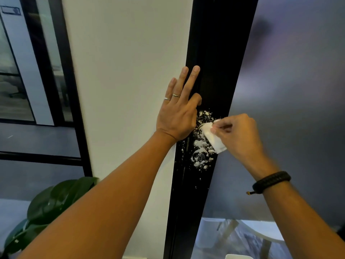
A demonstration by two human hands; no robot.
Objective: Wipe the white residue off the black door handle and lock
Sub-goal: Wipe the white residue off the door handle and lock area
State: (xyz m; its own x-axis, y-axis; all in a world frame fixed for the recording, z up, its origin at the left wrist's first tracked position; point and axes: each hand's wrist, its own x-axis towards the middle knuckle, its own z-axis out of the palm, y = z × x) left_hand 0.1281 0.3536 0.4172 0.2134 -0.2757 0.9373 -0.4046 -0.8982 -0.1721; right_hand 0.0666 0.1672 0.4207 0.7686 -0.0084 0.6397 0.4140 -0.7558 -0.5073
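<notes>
Step in hand: wiping, barely begun. The right hand (237,135) pinches a folded white wipe (212,138) between thumb and curled fingers (222,126) and presses it on the black door frame (211,71), over what appears to be the handle base. White residue (200,143) lies scattered just left of and below the wipe, covering the lock (200,156). The left hand (179,113) braces flat, fingers straight and slightly apart, against the white wall (127,71). The next move probably calls for firm strokes downward across the lock.
</notes>
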